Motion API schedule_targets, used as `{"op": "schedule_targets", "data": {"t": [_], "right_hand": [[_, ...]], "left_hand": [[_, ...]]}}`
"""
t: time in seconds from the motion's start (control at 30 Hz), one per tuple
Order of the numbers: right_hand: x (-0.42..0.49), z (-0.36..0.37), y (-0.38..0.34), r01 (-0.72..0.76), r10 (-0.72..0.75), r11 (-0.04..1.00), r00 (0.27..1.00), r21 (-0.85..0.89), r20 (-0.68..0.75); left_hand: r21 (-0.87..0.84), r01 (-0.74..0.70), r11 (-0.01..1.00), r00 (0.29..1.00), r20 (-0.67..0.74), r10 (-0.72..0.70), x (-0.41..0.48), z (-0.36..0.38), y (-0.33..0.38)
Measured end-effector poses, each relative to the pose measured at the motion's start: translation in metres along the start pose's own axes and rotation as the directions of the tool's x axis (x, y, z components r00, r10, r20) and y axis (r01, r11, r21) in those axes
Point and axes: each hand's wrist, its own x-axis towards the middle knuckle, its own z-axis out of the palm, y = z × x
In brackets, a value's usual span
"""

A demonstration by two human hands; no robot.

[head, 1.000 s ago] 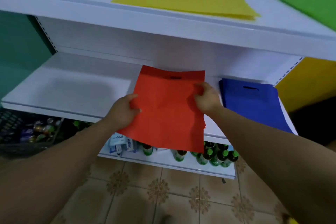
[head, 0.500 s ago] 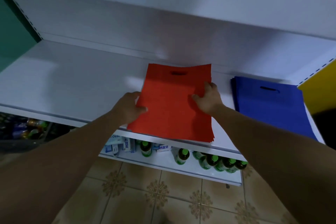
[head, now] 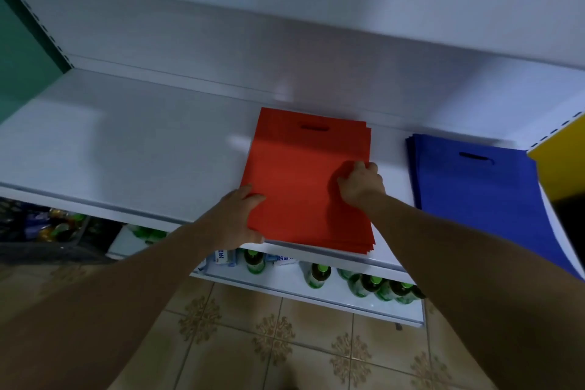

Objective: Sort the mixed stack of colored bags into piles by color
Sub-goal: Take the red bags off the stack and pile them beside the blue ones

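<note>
One wide-angle camera on the person's head looks forward and steeply down, close to a white shelf; the red bags sit mid-frame, and the left hand and right hand reach in from the near edge, above tiled floor.

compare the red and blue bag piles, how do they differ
The red pile of flat fabric bags lies mid-shelf; the blue pile of flat fabric bags lies to its right. The left hand and right hand hold the red pile's edges; the blue pile is untouched. Both lie flat on the white shelf, handle slots at the far end.
</note>
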Motion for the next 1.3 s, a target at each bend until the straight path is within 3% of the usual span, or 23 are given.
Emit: {"op": "schedule_targets", "data": {"t": [0.27,0.57,0.83,1.07,1.3], "right_hand": [[-0.033,-0.034,-0.009,0.059,-0.059,0.997,0.998,-0.053,-0.005],[-0.147,-0.096,-0.053,0.158,-0.163,0.983,0.985,-0.094,-0.055],[-0.291,-0.14,-0.115,0.211,-0.238,0.967,0.946,-0.141,-0.221],[-0.367,-0.191,-0.196,0.312,-0.355,0.933,0.876,-0.178,-0.326],[-0.381,-0.215,-0.272,0.427,-0.466,0.885,0.807,-0.186,-0.363]], "left_hand": [[-0.163,0.019,0.986,1.0,-0.001,-0.019,-0.032,-0.037,0.015],[-0.09,-0.061,0.994,0.992,-0.113,0.051,-0.121,-0.096,0.031],[0.023,-0.178,0.984,0.958,-0.224,0.179,-0.25,-0.149,0.035],[0.089,-0.177,0.98,0.909,-0.366,0.198,-0.338,-0.217,0.017],[0.077,-0.118,0.99,0.857,-0.497,0.141,-0.378,-0.275,-0.019]]}}
